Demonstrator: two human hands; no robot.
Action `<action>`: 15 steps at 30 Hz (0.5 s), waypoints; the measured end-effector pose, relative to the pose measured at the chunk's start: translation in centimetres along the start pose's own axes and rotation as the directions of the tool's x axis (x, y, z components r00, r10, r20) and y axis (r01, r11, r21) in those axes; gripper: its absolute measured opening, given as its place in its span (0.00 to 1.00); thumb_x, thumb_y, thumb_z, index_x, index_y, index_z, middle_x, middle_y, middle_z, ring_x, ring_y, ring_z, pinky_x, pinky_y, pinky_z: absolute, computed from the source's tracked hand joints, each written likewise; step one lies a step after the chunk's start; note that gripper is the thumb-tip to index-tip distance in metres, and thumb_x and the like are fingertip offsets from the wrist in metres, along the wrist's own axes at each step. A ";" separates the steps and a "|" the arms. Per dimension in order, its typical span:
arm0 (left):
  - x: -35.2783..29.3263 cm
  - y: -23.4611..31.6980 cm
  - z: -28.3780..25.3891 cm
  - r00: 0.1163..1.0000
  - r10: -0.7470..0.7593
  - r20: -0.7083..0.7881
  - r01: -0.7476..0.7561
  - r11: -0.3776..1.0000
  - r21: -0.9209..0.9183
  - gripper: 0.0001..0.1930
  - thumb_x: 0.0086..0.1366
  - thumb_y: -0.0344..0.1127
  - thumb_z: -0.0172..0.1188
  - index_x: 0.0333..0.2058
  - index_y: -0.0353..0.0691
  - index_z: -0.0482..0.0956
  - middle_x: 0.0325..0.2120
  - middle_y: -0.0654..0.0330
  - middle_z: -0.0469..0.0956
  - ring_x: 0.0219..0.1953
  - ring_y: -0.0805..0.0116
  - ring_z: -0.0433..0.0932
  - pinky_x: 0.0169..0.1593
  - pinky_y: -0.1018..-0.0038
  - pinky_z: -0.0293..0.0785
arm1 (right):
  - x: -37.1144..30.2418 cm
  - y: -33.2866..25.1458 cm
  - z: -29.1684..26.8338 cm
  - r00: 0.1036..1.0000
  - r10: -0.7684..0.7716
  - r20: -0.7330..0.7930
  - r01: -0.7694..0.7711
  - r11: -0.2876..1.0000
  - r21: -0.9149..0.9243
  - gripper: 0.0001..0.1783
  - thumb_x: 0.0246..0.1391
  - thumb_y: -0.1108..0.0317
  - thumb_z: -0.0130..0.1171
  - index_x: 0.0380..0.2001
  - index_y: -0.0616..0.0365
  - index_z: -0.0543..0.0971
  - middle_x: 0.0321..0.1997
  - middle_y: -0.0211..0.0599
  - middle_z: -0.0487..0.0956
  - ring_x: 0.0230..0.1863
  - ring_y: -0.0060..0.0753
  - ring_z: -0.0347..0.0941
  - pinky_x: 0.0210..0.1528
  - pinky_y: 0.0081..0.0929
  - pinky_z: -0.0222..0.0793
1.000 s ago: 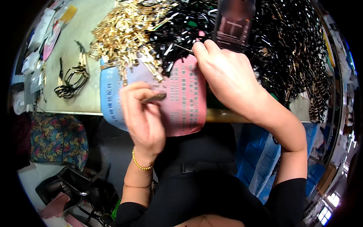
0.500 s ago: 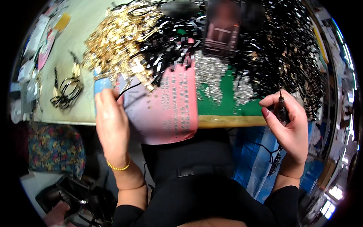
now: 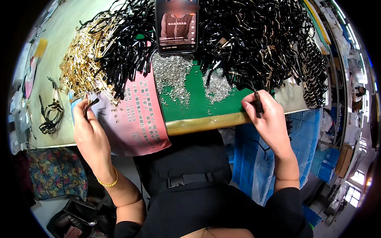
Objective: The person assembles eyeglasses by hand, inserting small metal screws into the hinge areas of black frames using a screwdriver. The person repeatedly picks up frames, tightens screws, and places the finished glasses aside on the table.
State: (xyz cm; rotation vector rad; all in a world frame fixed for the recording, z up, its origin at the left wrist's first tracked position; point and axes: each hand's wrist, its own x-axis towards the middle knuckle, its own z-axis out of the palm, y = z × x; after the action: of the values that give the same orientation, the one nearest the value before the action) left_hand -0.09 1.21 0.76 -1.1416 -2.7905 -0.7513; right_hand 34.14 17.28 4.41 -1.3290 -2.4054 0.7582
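The dark piece (image 3: 92,104) is pinched in the left hand (image 3: 91,133), left of centre in the frame, above the pink cloth (image 3: 149,137). The screwdriver (image 3: 258,104) is gripped in the right hand (image 3: 271,121), right of centre, tip upward. Between the hands, a green mat (image 3: 186,113) bears silver bits (image 3: 172,75). Gold parts (image 3: 81,59) fill the upper left; black parts (image 3: 262,43) flank the phone (image 3: 177,33) at top centre.
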 end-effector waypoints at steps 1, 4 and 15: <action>-0.5 0.3 -0.3 0.997 -0.042 0.064 0.053 0.983 -0.174 0.11 0.77 0.30 0.48 0.52 0.34 0.76 0.41 0.50 0.82 0.40 0.59 0.81 0.46 0.69 0.75 | -0.1 -0.5 -0.3 1.000 -0.013 0.016 0.012 0.999 0.048 0.05 0.60 0.73 0.64 0.36 0.61 0.78 0.37 0.39 0.82 0.35 0.38 0.81 0.38 0.30 0.75; -2.9 4.5 -0.8 0.964 0.106 0.244 0.087 0.743 -0.664 0.11 0.78 0.31 0.48 0.48 0.32 0.76 0.37 0.50 0.81 0.35 0.65 0.80 0.41 0.73 0.75 | -0.3 -1.7 -0.1 0.995 0.033 0.097 -0.087 0.773 0.628 0.05 0.61 0.73 0.65 0.36 0.63 0.79 0.38 0.34 0.83 0.39 0.28 0.79 0.40 0.27 0.74; -8.3 8.5 2.7 0.767 0.556 0.319 -0.076 0.573 -0.816 0.05 0.72 0.28 0.60 0.41 0.33 0.78 0.31 0.53 0.83 0.28 0.58 0.82 0.35 0.71 0.77 | 0.1 -5.3 3.6 0.894 0.236 0.382 -0.446 0.377 0.811 0.13 0.61 0.61 0.70 0.38 0.59 0.78 0.26 0.26 0.79 0.19 0.11 0.71 0.21 0.12 0.65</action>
State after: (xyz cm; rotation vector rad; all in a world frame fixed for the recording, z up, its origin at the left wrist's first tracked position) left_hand 12.01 2.22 0.22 -2.2811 -2.4225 -1.9522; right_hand 28.70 13.97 4.50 -1.2482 -1.3018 2.0092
